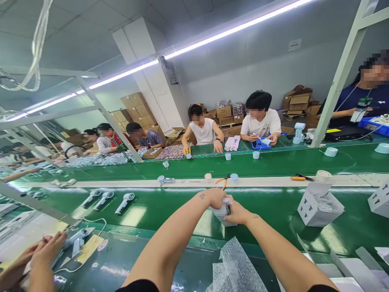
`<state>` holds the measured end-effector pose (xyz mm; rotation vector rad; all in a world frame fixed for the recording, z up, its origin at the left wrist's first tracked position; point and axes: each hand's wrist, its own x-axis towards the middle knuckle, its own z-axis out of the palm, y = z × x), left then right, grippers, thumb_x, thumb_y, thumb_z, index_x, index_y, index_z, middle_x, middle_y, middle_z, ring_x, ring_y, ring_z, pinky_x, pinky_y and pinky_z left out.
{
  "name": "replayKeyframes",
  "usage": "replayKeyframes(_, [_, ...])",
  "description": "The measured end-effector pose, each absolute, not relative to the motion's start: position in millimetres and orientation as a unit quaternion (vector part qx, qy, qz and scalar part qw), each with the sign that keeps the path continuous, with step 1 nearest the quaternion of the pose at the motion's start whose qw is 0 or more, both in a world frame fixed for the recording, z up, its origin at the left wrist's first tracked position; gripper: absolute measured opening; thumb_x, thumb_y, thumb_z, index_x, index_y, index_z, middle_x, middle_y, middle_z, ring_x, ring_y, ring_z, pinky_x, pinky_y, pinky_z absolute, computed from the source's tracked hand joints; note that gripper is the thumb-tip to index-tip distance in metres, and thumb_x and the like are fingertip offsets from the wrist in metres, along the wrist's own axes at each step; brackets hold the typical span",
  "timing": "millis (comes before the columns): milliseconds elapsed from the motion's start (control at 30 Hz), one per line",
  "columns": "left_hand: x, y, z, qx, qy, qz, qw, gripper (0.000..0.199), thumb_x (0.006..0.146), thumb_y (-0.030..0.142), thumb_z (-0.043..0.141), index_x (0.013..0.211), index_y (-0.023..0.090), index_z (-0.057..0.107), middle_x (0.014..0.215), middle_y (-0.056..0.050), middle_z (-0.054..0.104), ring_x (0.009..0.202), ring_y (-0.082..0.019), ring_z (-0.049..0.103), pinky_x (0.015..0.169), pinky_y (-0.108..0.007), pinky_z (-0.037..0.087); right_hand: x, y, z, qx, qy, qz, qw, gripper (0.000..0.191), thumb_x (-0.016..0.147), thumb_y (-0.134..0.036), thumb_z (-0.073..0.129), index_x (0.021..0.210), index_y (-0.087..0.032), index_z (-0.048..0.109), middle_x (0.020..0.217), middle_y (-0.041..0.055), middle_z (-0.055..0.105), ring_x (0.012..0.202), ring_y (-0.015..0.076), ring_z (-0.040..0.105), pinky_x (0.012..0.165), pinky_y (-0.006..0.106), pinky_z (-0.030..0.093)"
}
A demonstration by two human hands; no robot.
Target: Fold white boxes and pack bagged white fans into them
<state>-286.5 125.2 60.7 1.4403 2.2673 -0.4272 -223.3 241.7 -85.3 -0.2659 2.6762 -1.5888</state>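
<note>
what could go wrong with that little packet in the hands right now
The small clear packet is pinched between the left hand and right hand above the green belt, so it might slip and drop onto the belt. The bubble wrap lies just below the forearms and could get knocked aside.

The packet [225,210] is partly hidden by the left hand [213,198] and right hand [238,213], and its contents are blurred behind clear wrap. Left of the packet, a co-worker's hand [47,251] is cut off by the picture's edge; below the packet, bubble wrap [235,269] is cut off likewise.
</note>
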Motion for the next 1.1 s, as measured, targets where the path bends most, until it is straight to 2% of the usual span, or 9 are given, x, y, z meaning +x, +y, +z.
replayKeyframes(133, [-273.3,126.4,31.8,0.524,0.832,-0.116,0.137,0.047,0.079,0.015,0.061,0.125,0.018,0.052,0.127,-0.015,0.058,0.120,-0.029,0.053,0.099,-0.040,0.043,-217.3,265.7,-92.6,-0.056,0.849,-0.526,-0.005,0.069,0.052,-0.012,0.074,0.111,-0.022,0.039,0.104,0.0040,0.061,0.097,0.0252,0.060,0.083,0.038,0.048])
replayKeyframes(333, [-244.7,113.1,4.4,0.506,0.849,-0.085,0.129,0.035,0.086,0.023,0.057,0.121,0.016,0.055,0.121,-0.016,0.061,0.116,-0.031,0.055,0.112,-0.054,0.021,-220.6,270.5,-94.6,-0.025,0.827,-0.561,-0.030,0.065,0.057,-0.013,0.071,0.110,-0.023,0.034,0.101,0.0029,0.062,0.090,0.0200,0.062,0.080,0.033,0.049])
replayKeyframes(467, [-230.9,87.4,10.1,0.444,0.892,0.024,0.087,0.042,0.092,0.022,0.047,0.133,0.021,0.045,0.146,-0.013,0.043,0.141,-0.029,0.027,0.117,-0.056,0.004,-231.8,257.7,-95.1,-0.007,0.824,-0.567,-0.024,0.073,0.059,-0.019,0.073,0.119,-0.022,0.030,0.110,0.0076,0.061,0.096,0.0216,0.062,0.085,0.036,0.048])
replayKeyframes(633, [-168.6,9.1,-11.1,0.216,0.945,0.124,0.210,0.035,0.096,0.032,0.040,0.127,0.020,0.051,0.129,-0.011,0.058,0.122,-0.024,0.052,0.105,-0.036,0.037,-233.4,239.2,-96.0,0.009,0.843,-0.537,0.017,0.084,0.058,-0.017,0.074,0.131,-0.021,0.034,0.124,0.0125,0.058,0.106,0.0271,0.061,0.094,0.041,0.044])
replayKeyframes(700, [-127.3,-21.5,-35.2,0.164,0.942,0.109,0.273,0.038,0.084,0.035,0.062,0.118,0.018,0.058,0.117,-0.013,0.064,0.110,-0.029,0.060,0.094,-0.037,0.045,-231.5,232.6,-92.3,0.005,0.849,-0.527,0.019,0.085,0.059,-0.016,0.073,0.135,-0.023,0.034,0.133,0.0113,0.054,0.115,0.0268,0.057,0.099,0.039,0.042])
replayKeyframes(800, [-70.0,-46.5,-77.0,0.091,0.932,0.104,0.335,0.065,0.060,0.031,0.083,0.118,0.018,0.059,0.119,-0.015,0.063,0.105,-0.032,0.063,0.089,-0.037,0.049,-222.9,225.2,-88.8,0.034,0.861,-0.507,0.009,0.091,0.064,-0.022,0.071,0.142,-0.023,0.025,0.146,0.0115,0.041,0.125,0.0259,0.050,0.103,0.036,0.040])
replayKeyframes(900, [-38.4,-48.1,-111.2,0.016,0.939,0.113,0.324,0.041,0.080,0.031,0.065,0.117,0.016,0.057,0.120,-0.014,0.062,0.109,-0.029,0.062,0.091,-0.035,0.047,-195.4,218.8,-99.7,0.147,0.875,-0.462,0.005,0.081,0.079,-0.032,0.055,0.145,-0.012,0.012,0.146,0.0226,0.033,0.131,0.0309,0.044,0.106,0.044,0.035])
replayKeyframes(1000, [-30.3,-43.1,-131.2,-0.042,0.942,0.127,0.308,0.027,0.090,0.032,0.047,0.109,0.016,0.058,0.108,-0.013,0.067,0.106,-0.027,0.064,0.087,-0.034,0.047,-146.6,207.2,-126.4,0.242,0.879,-0.407,0.054,0.068,0.079,-0.033,0.053,0.135,-0.004,0.031,0.132,0.0317,0.043,0.131,0.0433,0.039,0.105,0.059,0.030])
replayKeyframes(1100, [-30.2,-42.7,-138.8,-0.052,0.939,0.147,0.306,0.024,0.088,0.036,0.052,0.101,0.018,0.060,0.102,-0.011,0.070,0.101,-0.027,0.066,0.082,-0.033,0.048,-98.5,187.8,-154.8,0.260,0.875,-0.390,0.119,0.054,0.069,-0.029,0.065,0.118,-0.010,0.052,0.120,0.0269,0.054,0.123,0.0446,0.047,0.100,0.061,0.035])
